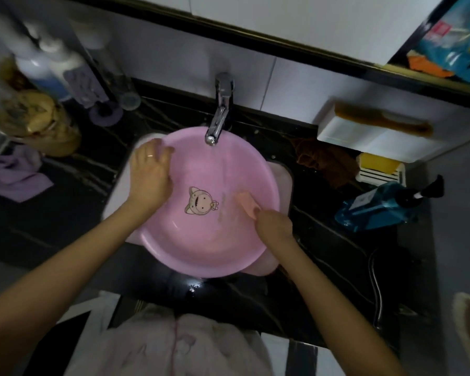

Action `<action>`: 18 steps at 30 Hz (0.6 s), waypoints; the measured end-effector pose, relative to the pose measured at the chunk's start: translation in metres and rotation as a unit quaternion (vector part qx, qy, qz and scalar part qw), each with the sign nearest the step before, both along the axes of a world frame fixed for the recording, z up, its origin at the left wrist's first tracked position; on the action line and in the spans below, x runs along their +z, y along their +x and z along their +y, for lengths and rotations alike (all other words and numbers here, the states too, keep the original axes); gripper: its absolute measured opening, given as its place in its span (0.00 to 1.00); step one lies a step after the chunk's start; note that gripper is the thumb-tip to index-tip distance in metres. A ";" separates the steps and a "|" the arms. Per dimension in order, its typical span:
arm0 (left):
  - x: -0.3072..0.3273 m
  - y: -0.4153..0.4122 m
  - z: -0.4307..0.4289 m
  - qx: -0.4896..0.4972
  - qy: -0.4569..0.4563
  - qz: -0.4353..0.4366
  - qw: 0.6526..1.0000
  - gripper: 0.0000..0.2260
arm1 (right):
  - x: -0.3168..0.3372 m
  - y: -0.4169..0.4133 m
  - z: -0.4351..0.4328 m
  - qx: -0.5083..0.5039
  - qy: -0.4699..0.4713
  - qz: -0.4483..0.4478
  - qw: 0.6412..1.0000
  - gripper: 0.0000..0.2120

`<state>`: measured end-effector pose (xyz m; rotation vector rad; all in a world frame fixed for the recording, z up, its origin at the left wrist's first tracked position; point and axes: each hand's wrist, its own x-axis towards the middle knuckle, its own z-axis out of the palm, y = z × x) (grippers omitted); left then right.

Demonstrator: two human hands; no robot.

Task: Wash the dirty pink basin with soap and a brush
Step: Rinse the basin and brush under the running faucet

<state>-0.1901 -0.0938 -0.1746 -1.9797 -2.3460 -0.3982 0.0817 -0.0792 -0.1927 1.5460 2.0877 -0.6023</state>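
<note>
The pink basin (pixel 201 240) sits in the white sink under the chrome tap (pixel 219 115), with a cartoon animal printed on its bottom. Water runs from the tap into the basin. My left hand (pixel 151 172) grips the basin's left rim, a ring on one finger. My right hand (pixel 273 222) is inside the basin at the right wall, shut on an orange-pink brush (pixel 246 203) pressed against the wet surface.
Dark marble counter around the sink. Bottles (pixel 55 71) and a yellowish bag (pixel 36 118) stand at back left, a lilac cloth (pixel 14 175) lies left. A brown cloth (pixel 326 161), yellow soap on a rack (pixel 377 164) and a blue pump bottle (pixel 377 204) lie right.
</note>
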 end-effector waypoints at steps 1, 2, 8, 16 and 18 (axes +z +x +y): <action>0.003 -0.007 -0.005 0.036 -0.011 -0.025 0.999 0.29 | 0.000 0.000 0.001 0.019 -0.007 -0.022 1.000 0.17; 0.005 -0.011 -0.009 0.070 -0.032 -0.065 0.995 0.30 | 0.001 0.003 0.001 0.027 -0.007 -0.036 0.999 0.16; 0.010 -0.036 -0.024 0.138 -0.080 -0.256 0.954 0.18 | 0.012 -0.002 0.005 0.055 -0.042 -0.069 0.995 0.17; 0.046 -0.034 -0.015 0.123 0.006 -0.420 0.899 0.12 | 0.029 -0.004 0.018 -0.054 -0.016 0.041 0.998 0.18; 0.055 -0.038 -0.010 0.125 0.015 -0.434 0.892 0.13 | 0.029 -0.005 0.021 -0.110 -0.018 0.121 0.986 0.18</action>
